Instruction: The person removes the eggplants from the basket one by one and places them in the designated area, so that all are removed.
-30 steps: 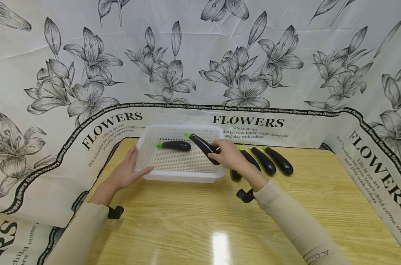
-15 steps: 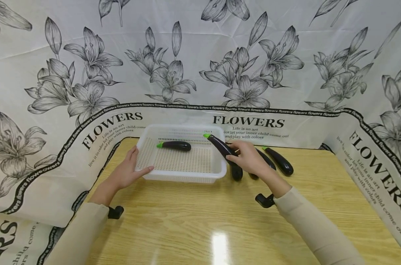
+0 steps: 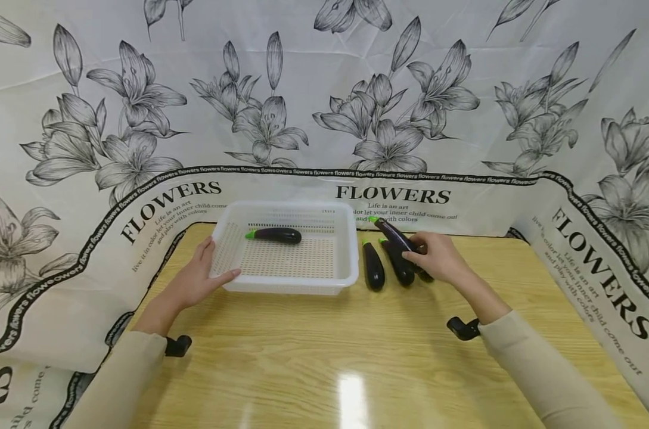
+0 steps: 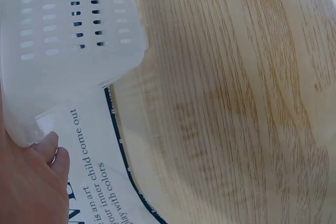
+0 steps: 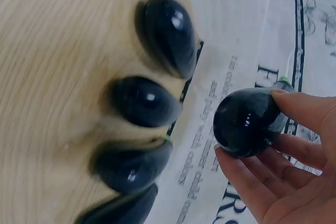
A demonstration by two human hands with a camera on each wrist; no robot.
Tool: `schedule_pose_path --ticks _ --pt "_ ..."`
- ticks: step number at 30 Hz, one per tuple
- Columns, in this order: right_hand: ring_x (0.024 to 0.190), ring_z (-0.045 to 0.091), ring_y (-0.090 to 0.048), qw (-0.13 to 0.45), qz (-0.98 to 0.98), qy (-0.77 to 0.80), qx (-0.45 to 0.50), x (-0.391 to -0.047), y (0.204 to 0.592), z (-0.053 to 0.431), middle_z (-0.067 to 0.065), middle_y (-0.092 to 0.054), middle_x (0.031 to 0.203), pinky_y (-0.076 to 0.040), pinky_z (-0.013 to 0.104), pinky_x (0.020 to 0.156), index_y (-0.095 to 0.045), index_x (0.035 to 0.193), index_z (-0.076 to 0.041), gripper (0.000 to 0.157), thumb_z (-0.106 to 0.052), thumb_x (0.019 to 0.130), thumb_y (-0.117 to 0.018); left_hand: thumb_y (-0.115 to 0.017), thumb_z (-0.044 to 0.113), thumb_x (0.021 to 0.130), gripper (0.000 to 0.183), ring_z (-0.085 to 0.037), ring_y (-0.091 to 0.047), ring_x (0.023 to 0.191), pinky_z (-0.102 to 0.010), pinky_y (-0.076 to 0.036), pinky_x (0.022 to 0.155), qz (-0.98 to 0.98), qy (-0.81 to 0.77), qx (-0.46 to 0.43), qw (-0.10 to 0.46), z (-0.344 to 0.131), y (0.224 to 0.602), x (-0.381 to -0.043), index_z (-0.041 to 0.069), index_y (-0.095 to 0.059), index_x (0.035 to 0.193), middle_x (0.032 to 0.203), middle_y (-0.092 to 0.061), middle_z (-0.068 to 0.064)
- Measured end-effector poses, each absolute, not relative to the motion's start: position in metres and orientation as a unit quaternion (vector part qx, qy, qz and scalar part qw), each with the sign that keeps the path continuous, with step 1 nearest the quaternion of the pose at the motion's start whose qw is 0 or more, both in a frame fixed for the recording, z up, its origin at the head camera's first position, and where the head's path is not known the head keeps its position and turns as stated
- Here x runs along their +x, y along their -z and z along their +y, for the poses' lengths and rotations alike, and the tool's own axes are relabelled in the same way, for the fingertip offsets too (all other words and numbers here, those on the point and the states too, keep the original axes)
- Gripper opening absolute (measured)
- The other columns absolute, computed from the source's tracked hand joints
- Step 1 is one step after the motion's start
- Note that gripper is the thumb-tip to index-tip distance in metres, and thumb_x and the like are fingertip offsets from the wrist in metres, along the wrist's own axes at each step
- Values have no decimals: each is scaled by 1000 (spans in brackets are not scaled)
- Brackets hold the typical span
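Observation:
My left hand [image 3: 187,285] grips the near left corner of a white plastic basket [image 3: 286,287], its thumb on the front rim. Inside the basket lies one dark eggplant [image 3: 277,236] with a green stem end. Right of the basket, my right hand [image 3: 441,257] holds another eggplant [image 3: 391,232] above the table, thumb and fingers round its fat end. Below and beside it, several eggplants lie in a row, among them a leftmost eggplant [image 3: 374,268] and a middle eggplant [image 3: 398,262]; the hand partly hides the rest. The right wrist view shows this row, including a nearer eggplant [image 5: 134,166].
The wooden table [image 3: 313,345] extends in front of the basket. A white flower-printed cloth [image 3: 281,131] hangs at the back and both sides, its lower band meeting the table edge just behind the basket and eggplants.
My right hand has carried its eggplant rightward, from over the basket to over the row on the table. The left hand keeps its hold on the basket. The head view has shifted slightly.

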State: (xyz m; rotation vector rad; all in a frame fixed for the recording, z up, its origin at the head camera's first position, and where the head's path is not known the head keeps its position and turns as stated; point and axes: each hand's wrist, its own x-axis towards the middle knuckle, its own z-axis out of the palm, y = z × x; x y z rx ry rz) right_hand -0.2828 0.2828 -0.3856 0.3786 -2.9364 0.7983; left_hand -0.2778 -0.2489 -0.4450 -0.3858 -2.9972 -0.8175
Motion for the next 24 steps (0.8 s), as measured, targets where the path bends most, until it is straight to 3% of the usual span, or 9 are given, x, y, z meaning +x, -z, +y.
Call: schedule_pose_path --ticks 13,24 --pt "116 55 -57 22 -971 -230 66 -290 392 360 40 -53 134 -52 61 88 -50 138 16 55 -24 103 -62 -53 74 93 114 -53 -22 149 -69 -29 113 -958 260 -122 5 -252 447 -279 4 3 164 171 6 -19" --pt "111 59 -54 27 -977 -211 26 -298 412 399 45 -54 125 -49 64 86 -49 133 23 54 -21 103 -60 -54 72 94 113 -54 -22 148 -70 -30 112 -957 264 -123 7 -250 443 -276 3 2 164 170 5 -20"
